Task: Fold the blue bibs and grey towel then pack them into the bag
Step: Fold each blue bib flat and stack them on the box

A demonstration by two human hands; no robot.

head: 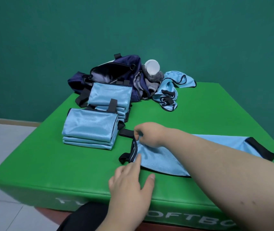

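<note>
A light blue bib (159, 157) with black trim lies spread on the green soft box (49, 167), front right. My right hand (149, 135) pinches its black-edged left end. My left hand (129, 182) rests fingers apart at the bib's near left corner, one finger touching the cloth. Two stacks of folded blue bibs stand to the left: a near stack (89, 129) and a far stack (111, 99). Behind them the dark navy bag (113, 74) lies unzipped. A grey towel (153, 77) is bunched at the bag's right end. More unfolded bibs (171, 90) lie crumpled at the back right.
A white round lid or bottle base (152, 66) pokes out of the grey towel. The box's front edge runs just under my left hand, with a tiled floor (2, 147) to the left and a green wall (133, 27) behind.
</note>
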